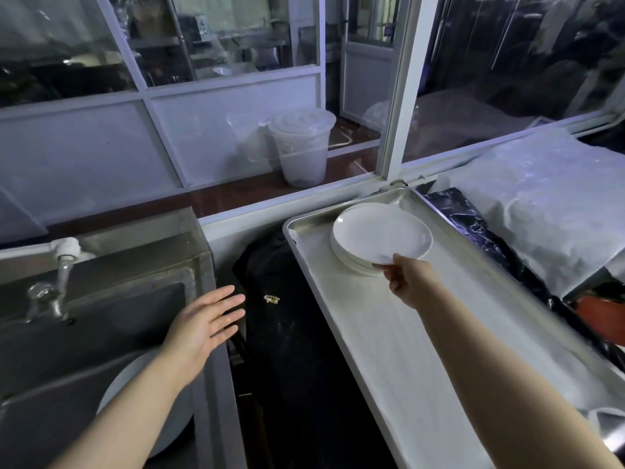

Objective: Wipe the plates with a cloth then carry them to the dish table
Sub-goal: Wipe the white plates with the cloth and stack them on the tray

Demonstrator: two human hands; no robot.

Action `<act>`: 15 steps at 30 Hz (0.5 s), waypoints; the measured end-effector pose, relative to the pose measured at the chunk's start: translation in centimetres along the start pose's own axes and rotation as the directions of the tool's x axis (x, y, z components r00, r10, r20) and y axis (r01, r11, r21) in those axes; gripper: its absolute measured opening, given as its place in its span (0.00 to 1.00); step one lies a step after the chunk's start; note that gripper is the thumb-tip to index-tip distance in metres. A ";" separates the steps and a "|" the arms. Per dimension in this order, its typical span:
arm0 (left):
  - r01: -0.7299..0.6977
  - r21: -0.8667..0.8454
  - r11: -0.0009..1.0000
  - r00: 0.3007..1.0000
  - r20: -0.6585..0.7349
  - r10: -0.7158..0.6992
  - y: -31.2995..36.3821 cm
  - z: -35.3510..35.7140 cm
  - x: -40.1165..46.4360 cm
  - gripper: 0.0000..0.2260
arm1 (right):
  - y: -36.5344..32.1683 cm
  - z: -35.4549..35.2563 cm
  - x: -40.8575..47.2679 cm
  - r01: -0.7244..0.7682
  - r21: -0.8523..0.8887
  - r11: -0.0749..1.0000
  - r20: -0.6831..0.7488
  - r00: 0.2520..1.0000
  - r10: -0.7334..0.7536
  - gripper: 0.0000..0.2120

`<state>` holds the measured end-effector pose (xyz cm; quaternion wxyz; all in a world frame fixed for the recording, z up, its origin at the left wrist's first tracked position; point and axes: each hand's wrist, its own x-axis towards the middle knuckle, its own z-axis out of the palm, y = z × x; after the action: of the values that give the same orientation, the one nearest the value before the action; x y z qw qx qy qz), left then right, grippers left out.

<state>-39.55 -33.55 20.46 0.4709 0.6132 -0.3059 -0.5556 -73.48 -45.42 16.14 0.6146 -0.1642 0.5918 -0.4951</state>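
both forearms reach forward. beyond the right hand (pixel 407 280) a tray (pixel 422 350) carries a plate stack (pixel 351 257); its fingers (pixel 389 267) pinch the top plate (pixel 382 235) by the near rim. left hand (pixel 206 321), fingers spread, holds nothing beside the sink (pixel 111 319).

A steel sink (pixel 111 299) sits at the left, with a tap (pixel 64 265) running over it. Behind the glass partition (pixel 203 96) stands a white lidded bucket (pixel 302 147) on a dark ledge. Black sacking (pixel 287 316) fills the gap beside the sink. At the far right lies a white plastic-wrapped bundle (pixel 541 198) over black sheeting (pixel 473 225).
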 end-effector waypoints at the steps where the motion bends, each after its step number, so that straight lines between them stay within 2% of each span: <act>1: 0.002 -0.001 1.000 1.000 -0.004 -0.002 0.0 0.0 0.1 0.13 | 0.0 0.0 0.2 -0.003 0.003 1.000 -0.005 1.000 0.003 0.13; 5: 0.003 -0.011 1.000 1.000 -0.006 -0.003 0.0 0.1 0.4 0.12 | -0.2 0.0 0.6 -0.003 0.001 1.000 -0.012 1.000 0.003 0.08; 8: 0.005 -0.017 1.000 1.000 -0.004 -0.005 -0.1 0.2 0.5 0.12 | -0.5 0.1 0.9 0.006 -0.057 0.998 -0.033 0.999 -0.008 0.09; 11: 0.013 0.006 1.000 1.000 0.018 -0.013 -0.4 0.3 0.5 0.14 | -0.9 0.0 1.2 0.050 -0.300 0.953 -0.080 0.994 -0.078 0.09; 13: 0.022 0.034 0.999 0.999 0.039 -0.023 -0.5 0.2 0.5 0.17 | -1.1 -0.4 1.4 0.083 -0.547 0.833 -0.105 0.980 -0.167 0.10; 15: 0.027 0.044 0.999 0.998 0.049 -0.029 -0.6 0.1 0.5 0.18 | -1.2 -0.9 1.5 0.077 -0.691 0.719 -0.114 0.970 -0.213 0.13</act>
<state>-39.66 -33.86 19.74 0.4417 0.6136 -0.3208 -0.5705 -75.05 -46.82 16.03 0.4130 -0.3770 0.7716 -0.3033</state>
